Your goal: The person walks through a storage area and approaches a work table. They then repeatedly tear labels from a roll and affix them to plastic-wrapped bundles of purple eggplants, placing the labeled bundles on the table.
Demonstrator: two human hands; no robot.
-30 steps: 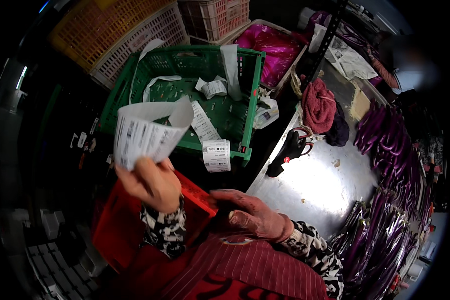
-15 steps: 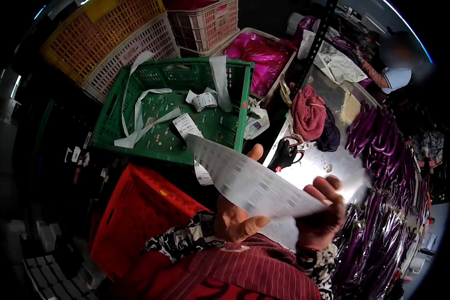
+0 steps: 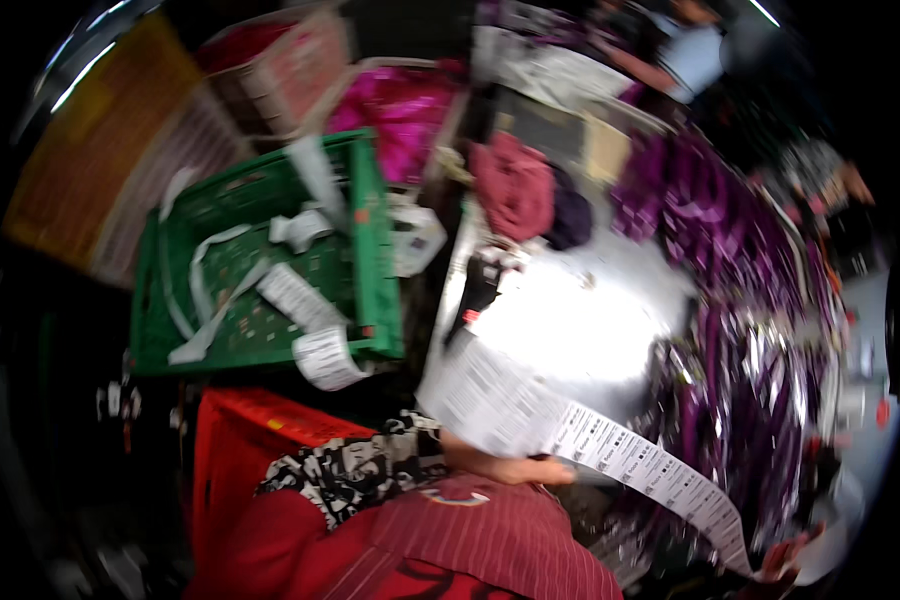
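A long strip of white printed labels runs from my left hand toward the lower right of the head view. My left hand is closed on its wider near end, the thumb lying along the lower edge and the other fingers hidden behind the paper. At the lower right rim, my right hand grips the strip's far end; motion blurs its fingers. Below and right of the strip's middle lie long purple eggplants in shiny clear wrapping. A brightly lit metal tabletop shows behind the labels.
A green crate at left holds curled pale tape and labels. Below it stands a red crate. A maroon cloth lies at the table's far side, near loose eggplants. Another person stands at the back.
My right hand has swung out to the lower right, stretching the label strip. My view has turned rightward, so the crates appear further left. The scissors by the cloth are now blurred.
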